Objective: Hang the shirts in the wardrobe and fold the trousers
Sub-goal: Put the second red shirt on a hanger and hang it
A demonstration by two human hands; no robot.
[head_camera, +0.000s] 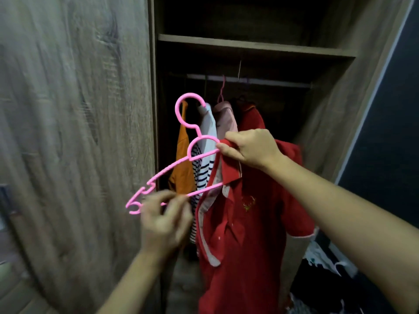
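A red polo shirt (247,223) hangs down in front of the open wardrobe (254,45). My right hand (250,148) pinches its collar together with the neck of a pink plastic hanger (172,164). The hanger's right arm is inside the shirt; its left arm sticks out to the left. My left hand (164,220), blurred, grips the hanger's lower bar near the left end. On the rail (260,80) inside hang an orange shirt (182,175), a striped shirt (204,168), a pink shirt (226,120) and another red shirt (251,120).
A closed wood-grain wardrobe door (74,132) fills the left. A shelf spans the wardrobe above the rail. A heap of light and dark clothes (322,268) lies at the lower right. A dark panel (385,132) stands at the right edge.
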